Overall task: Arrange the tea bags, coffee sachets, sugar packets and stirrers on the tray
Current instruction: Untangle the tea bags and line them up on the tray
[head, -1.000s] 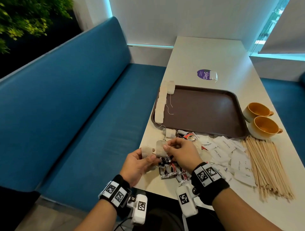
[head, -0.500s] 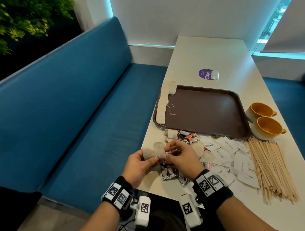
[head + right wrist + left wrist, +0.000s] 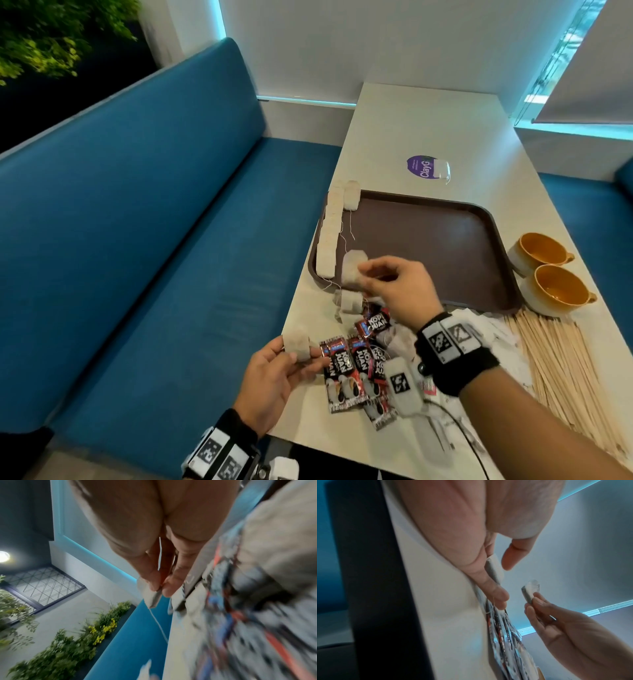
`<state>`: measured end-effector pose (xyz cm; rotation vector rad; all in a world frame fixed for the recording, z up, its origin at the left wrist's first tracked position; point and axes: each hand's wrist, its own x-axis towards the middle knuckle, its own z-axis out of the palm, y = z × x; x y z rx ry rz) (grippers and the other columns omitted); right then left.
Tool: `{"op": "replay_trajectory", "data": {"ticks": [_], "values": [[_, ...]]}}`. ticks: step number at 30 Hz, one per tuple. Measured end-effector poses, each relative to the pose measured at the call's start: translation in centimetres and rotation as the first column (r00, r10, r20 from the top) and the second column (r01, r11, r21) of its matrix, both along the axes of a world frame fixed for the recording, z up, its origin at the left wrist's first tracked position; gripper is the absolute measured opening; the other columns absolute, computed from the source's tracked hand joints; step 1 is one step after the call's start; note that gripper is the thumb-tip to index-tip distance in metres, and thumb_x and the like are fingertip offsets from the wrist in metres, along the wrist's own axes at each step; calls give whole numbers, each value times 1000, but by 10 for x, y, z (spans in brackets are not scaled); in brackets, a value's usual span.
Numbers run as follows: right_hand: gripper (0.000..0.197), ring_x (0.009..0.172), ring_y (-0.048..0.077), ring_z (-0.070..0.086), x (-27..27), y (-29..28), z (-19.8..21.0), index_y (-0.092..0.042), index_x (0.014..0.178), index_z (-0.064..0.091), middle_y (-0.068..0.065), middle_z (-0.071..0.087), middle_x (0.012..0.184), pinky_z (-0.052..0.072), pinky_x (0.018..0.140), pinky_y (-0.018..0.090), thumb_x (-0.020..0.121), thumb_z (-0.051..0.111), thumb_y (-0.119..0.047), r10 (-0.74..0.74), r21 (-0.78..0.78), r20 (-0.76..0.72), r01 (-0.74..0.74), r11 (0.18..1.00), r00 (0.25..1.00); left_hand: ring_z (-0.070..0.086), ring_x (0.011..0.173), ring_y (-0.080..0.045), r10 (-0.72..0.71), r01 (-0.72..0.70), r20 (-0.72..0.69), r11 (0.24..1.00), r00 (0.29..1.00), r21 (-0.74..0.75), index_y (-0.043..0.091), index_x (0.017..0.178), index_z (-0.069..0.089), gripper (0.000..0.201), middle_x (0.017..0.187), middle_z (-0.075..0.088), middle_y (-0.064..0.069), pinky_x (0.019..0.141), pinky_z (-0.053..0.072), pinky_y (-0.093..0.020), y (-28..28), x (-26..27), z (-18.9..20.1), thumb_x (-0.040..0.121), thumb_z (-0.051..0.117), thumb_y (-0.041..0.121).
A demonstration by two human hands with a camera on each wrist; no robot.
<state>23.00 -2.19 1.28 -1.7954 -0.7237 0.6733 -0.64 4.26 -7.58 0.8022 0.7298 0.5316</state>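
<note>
Tea-bag placing continues: right hand (image 3: pixel 397 287) pinches a pale paper tea bag (image 3: pixel 352 274) over the brown plastic tray (image 3: pixel 445 246), left hand (image 3: pixel 274 377) pinches another tea bag (image 3: pixel 297 344); next, lay it beside the row.

Tea bags (image 3: pixel 328 230) line the tray (image 3: pixel 445 246) along its left rim — coffee sachets (image 3: pixel 356 368) lie before it, stirrers (image 3: pixel 561 370) and two cups (image 3: pixel 548 274) to its right

1. Tea bags (image 3: pixel 326 240): matt porous paper, thin white strings.
2. Tray (image 3: pixel 428 240): dark brown plastic, smooth, faint sheen.
3. Coffee sachets (image 3: pixel 346 370): glossy printed foil, crinkled.
4. Sugar packets (image 3: pixel 503 337): matt white paper.
5. Stirrers (image 3: pixel 561 370): pale bare wood.
6. Cups (image 3: pixel 548 287): glazed ceramic, glossy.
7. Table (image 3: pixel 411 120): smooth off-white, matt.
8. Bench, left of frame (image 3: pixel 154 240): blue woven cloth.
</note>
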Motion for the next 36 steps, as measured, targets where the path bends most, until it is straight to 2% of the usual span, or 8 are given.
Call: {"op": "replay_trajectory", "data": {"ticks": [3,8,14,18,22,27,32,36], "values": [[17,68,13,71,49,33,12,-18,89,75,-1,74,81,57,67,17,83,81,-3,-69,55,36,67,996,997,72,93,-48,-12,12,24,1000,1000,-28,-13,121,55,25,110,68,-36,74,64,-37,1,0,2,101,40,-10],[16,71,15,68,110,91,7,-8,99,74,3,71,88,63,74,25,86,78,1,-133,108,-10,133,985,991,73,84,-45,2,2,42,997,999,-80,-3,127,51,29,118,69,-31,66,64,-37,1,1,3,99,44,-8],[14,68,23,70,140,146,-33,-6,96,76,11,74,90,64,77,36,86,76,4,-84,-132,-60,76,988,995,70,84,-50,-11,15,44,995,999,-98,-3,124,47,41,121,69,-29,59,61,-40,1,2,7,83,55,0],[18,86,25,75,150,165,-47,-8,99,77,11,74,101,64,81,36,86,75,4,-60,-192,-45,51,980,997,70,87,-54,-59,64,48,990,997,-122,-4,126,46,47,119,69,-30,57,62,-44,4,1,10,81,58,1],[19,90,29,75,156,180,-47,-4,104,76,16,73,106,63,83,35,86,76,3,-17,-182,-48,8,983,999,70,86,-56,-64,72,50,981,997,-178,-4,127,48,88,121,68,-32,58,61,-47,7,2,11,56,96,15],[14,74,20,71,158,190,-45,-11,100,76,10,75,98,62,72,25,88,76,-3,13,-269,45,-1,963,999,68,88,-59,-48,64,71,970,996,-236,-1,125,50,114,121,66,-35,58,62,-49,9,2,12,28,107,20],[17,82,23,76,158,181,-39,-20,98,74,5,74,97,64,80,33,86,79,-8,-6,-274,76,27,962,997,68,92,-59,-31,38,36,979,999,-203,-1,127,48,98,120,67,-34,59,63,-48,7,2,11,48,102,18],[15,73,19,70,143,157,-20,-14,102,74,8,74,94,63,75,31,88,77,-9,-39,-209,74,54,976,996,70,90,-55,-5,15,66,989,998,-148,-7,126,44,51,116,69,-33,58,62,-44,5,3,9,79,62,2]]}}
